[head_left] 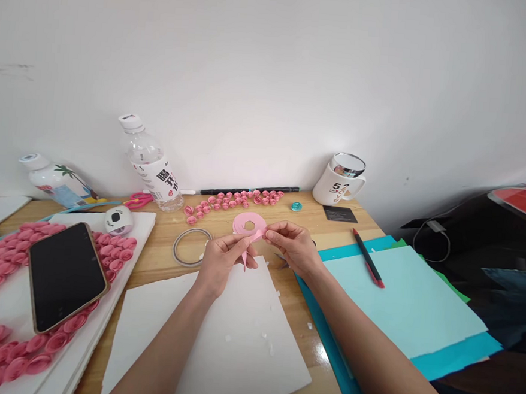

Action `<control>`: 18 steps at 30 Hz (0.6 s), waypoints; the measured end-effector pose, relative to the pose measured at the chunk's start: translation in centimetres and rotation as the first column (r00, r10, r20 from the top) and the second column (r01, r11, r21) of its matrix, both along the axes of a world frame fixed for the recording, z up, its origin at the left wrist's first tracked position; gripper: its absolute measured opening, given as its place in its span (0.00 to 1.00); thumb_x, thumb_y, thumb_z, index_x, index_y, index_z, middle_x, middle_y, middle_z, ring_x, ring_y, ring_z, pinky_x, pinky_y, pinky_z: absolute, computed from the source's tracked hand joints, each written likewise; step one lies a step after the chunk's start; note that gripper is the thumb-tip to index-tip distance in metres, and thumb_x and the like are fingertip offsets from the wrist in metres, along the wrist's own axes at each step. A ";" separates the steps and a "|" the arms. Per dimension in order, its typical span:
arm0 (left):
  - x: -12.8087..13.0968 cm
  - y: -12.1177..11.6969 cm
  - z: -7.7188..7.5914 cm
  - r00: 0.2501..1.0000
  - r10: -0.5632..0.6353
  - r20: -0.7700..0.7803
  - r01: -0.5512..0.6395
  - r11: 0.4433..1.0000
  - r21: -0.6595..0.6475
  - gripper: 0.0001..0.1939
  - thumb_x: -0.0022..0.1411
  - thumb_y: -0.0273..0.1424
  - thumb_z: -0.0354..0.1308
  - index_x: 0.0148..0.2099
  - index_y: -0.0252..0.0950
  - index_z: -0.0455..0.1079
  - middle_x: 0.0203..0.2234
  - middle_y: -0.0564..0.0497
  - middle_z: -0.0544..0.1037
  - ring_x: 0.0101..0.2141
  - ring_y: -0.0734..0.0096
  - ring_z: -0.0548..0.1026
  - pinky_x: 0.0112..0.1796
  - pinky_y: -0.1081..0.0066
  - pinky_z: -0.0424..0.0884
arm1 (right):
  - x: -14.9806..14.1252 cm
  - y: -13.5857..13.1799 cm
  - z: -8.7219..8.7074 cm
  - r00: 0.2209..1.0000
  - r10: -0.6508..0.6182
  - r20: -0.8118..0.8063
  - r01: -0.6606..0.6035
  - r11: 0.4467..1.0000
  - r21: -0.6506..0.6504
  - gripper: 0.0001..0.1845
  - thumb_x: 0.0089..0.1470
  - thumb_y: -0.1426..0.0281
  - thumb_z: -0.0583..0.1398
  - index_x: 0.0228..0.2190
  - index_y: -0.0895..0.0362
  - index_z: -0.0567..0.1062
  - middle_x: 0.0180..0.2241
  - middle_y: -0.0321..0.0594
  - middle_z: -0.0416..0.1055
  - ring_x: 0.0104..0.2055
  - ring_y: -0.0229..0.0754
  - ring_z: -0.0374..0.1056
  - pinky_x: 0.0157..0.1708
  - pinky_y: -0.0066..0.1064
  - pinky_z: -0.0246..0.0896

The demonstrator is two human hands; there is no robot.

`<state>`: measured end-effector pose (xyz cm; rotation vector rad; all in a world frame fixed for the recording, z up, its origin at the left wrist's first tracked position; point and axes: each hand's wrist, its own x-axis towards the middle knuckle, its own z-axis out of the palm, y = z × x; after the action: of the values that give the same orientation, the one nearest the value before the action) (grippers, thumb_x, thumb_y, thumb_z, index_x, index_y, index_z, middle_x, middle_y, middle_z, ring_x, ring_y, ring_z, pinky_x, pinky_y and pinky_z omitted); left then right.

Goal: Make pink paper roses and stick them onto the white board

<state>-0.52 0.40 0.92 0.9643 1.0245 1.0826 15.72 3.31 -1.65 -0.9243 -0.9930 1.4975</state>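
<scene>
Between my two hands is a strip of pink paper (256, 237), one end of it hanging down in a point. My left hand (228, 256) pinches the strip with thumb and fingers. The fingertips of my right hand (292, 244) are closed on its other end. Just behind the hands lies a flat pink paper spiral (242, 222) with a hole in its middle. Beneath them is a white board (239, 339) with small white scraps on it. A roll of tape (176, 252) lies left of my left hand. Scissors (282, 260), partly hidden, lie beside my right hand.
Small pink paper roses (232, 199) line the back, near a teal one (296, 206). A bottle (157, 168) and a mug (334, 181) stand by the wall. Left, a phone (66, 276) rests on a rose-covered board. Right, a pen (367, 255) lies on blue paper sheets (412, 309).
</scene>
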 end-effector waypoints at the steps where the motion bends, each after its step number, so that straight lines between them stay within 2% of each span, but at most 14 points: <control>1: 0.0 0.0 0.0 1.000 -0.001 0.002 0.001 1.000 0.001 0.11 0.50 0.36 0.61 0.31 0.32 0.74 0.20 0.52 0.73 0.18 0.76 0.69 0.24 0.73 0.65 | 0.0 0.0 0.0 1.000 -0.002 -0.003 0.002 1.000 -0.004 0.11 0.35 0.65 0.70 0.24 0.55 0.78 0.27 0.36 0.74 0.29 0.34 0.67 0.35 0.29 0.63; 10: -0.1 -0.1 0.2 1.000 0.006 -0.003 -0.006 1.000 -0.001 0.10 0.50 0.36 0.61 0.30 0.32 0.73 0.21 0.51 0.73 0.19 0.76 0.69 0.23 0.73 0.64 | 0.1 0.1 -0.1 0.999 -0.033 0.008 0.033 0.999 -0.019 0.10 0.34 0.66 0.70 0.23 0.55 0.78 0.25 0.36 0.75 0.26 0.34 0.67 0.33 0.29 0.64; 16: -0.2 0.0 0.2 1.000 0.014 -0.006 -0.014 1.000 0.004 0.11 0.50 0.36 0.61 0.25 0.32 0.72 0.19 0.52 0.73 0.18 0.76 0.69 0.24 0.72 0.64 | 0.1 0.1 -0.1 1.000 0.017 -0.025 -0.017 1.000 -0.002 0.12 0.38 0.65 0.69 0.29 0.55 0.79 0.34 0.39 0.77 0.36 0.39 0.71 0.42 0.33 0.66; 18: -0.2 0.0 0.2 1.000 0.016 0.000 -0.016 1.000 0.000 0.11 0.50 0.36 0.61 0.25 0.32 0.72 0.20 0.52 0.73 0.18 0.77 0.69 0.24 0.72 0.65 | 0.1 0.1 -0.2 1.000 0.019 -0.025 -0.019 1.000 -0.003 0.12 0.38 0.65 0.69 0.29 0.55 0.79 0.33 0.40 0.77 0.35 0.39 0.71 0.41 0.32 0.66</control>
<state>-0.70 0.43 1.09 0.9579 1.0336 1.0960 15.81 3.46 -1.80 -0.8992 -0.9839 1.5235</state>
